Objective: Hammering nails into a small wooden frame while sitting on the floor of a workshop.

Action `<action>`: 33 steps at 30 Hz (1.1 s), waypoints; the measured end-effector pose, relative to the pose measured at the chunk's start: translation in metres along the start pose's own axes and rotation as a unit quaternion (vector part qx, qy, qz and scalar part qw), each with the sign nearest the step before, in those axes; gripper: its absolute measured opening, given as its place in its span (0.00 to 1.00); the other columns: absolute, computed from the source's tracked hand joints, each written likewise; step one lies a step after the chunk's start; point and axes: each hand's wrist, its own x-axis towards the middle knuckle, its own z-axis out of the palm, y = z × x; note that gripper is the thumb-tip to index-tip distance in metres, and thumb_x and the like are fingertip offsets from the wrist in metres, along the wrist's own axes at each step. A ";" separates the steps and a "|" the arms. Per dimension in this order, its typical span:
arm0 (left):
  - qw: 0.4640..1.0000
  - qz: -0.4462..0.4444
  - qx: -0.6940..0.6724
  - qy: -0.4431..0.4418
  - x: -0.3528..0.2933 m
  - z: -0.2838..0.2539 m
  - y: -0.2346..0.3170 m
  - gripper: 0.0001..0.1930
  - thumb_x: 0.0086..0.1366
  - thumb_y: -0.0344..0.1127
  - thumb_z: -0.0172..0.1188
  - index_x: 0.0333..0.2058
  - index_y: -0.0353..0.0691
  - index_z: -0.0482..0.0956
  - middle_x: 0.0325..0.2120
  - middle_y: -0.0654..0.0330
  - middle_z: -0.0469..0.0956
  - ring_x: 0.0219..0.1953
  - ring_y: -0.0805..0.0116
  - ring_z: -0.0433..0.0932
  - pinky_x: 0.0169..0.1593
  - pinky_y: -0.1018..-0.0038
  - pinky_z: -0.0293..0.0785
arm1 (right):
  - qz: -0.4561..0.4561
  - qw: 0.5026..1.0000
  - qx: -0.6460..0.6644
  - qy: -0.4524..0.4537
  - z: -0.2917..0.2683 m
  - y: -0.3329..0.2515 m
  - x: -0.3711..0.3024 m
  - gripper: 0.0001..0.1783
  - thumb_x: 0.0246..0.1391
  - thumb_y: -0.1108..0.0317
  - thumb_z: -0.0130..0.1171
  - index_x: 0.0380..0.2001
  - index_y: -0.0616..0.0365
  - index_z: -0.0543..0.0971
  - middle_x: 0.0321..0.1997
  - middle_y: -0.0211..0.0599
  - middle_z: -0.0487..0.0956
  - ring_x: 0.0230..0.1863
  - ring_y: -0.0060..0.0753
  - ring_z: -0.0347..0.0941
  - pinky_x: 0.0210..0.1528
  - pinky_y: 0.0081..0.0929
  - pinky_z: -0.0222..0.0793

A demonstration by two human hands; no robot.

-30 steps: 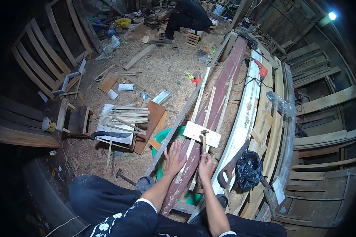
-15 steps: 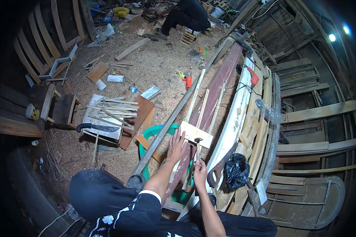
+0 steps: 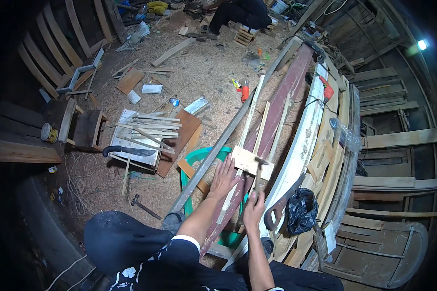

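My right hand (image 3: 254, 208) is closed round the wooden handle of a hammer (image 3: 260, 175), whose dark, slightly blurred head is over a short pale board (image 3: 245, 159). My left hand (image 3: 223, 179) lies flat with fingers stretched, its fingertips at the board's left end. The board lies crosswise over long thin wood strips (image 3: 262, 127), which run along a maroon plank (image 3: 292, 80). Whether the hammer head touches the board I cannot tell. Any nail there is too small to make out.
On the left, a machete (image 3: 140, 152) lies by a pile of strips (image 3: 153, 127). Another hammer (image 3: 145, 207) is on the floor. A green tub (image 3: 184, 182) sits beneath the plank. To the right are a handsaw (image 3: 277, 213), black plastic bag (image 3: 303, 208) and red power tool (image 3: 327, 89). Another person (image 3: 238, 14) sits far off.
The hammer head has shifted up and toward the board's right part. My left hand stays at the board's left end. The view has turned a little, bringing the floor hammer into fuller sight.
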 end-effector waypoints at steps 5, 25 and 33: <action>1.000 0.021 -0.003 -0.006 0.006 0.001 -0.002 0.40 0.69 0.45 0.55 0.72 0.33 0.48 0.74 0.48 0.43 0.75 0.53 0.46 0.76 0.58 0.41 | -0.115 0.989 0.016 0.092 0.002 0.000 -0.002 0.21 0.71 0.60 0.47 0.55 0.68 0.73 0.46 0.61 0.80 0.48 0.64 0.77 0.49 0.48 0.70; 0.998 0.046 0.003 0.045 0.001 -0.001 -0.009 0.37 0.66 0.40 0.59 0.70 0.35 0.55 0.73 0.45 0.48 0.73 0.50 0.52 0.74 0.55 0.47 | -0.066 0.989 -0.017 0.132 0.001 0.003 -0.004 0.27 0.72 0.59 0.43 0.63 0.71 0.66 0.52 0.65 0.78 0.48 0.62 0.78 0.53 0.42 0.71; 0.998 0.050 -0.025 0.042 0.006 0.003 -0.003 0.36 0.67 0.39 0.57 0.70 0.36 0.55 0.73 0.46 0.48 0.74 0.51 0.51 0.74 0.55 0.47 | -0.059 0.992 -0.107 0.024 0.017 0.034 -0.024 0.24 0.71 0.63 0.44 0.62 0.69 0.69 0.53 0.67 0.77 0.51 0.70 0.76 0.51 0.51 0.72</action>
